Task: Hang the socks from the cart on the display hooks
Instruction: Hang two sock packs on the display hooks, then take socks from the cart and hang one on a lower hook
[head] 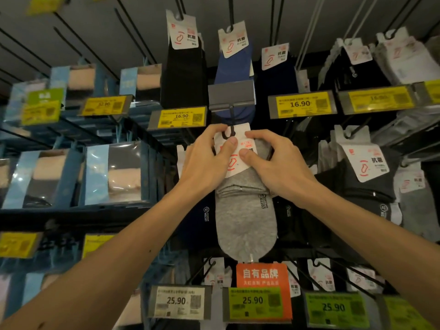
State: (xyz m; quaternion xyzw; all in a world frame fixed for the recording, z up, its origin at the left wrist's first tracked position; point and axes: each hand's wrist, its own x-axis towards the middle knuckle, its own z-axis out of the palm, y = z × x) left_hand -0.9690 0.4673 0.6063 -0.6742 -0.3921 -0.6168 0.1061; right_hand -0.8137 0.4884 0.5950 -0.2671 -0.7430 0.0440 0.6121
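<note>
at the hook (229, 135), left hand (204, 163) and right hand (277, 163) pinch the sock card (232, 164) (neighbouring packs (364, 163) close beside).

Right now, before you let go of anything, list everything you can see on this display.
grey sock pack: one, grey with white card, centre, card top at the hook tip
display hook: one, black, centre
blank tag holder: one, grey, above the hook
blue sock pack: one, blue, behind the holder
black sock pack: one, black, left of the blue
boxed packs: several, blue, left shelves
16.90 tags: two legible, yellow, flanking the holder
25.90 tags: three, one white, two green, bottom row
orange sign: one, below the grey pack
left hand: pinches card's left side
right hand: pinches card's right side
</note>
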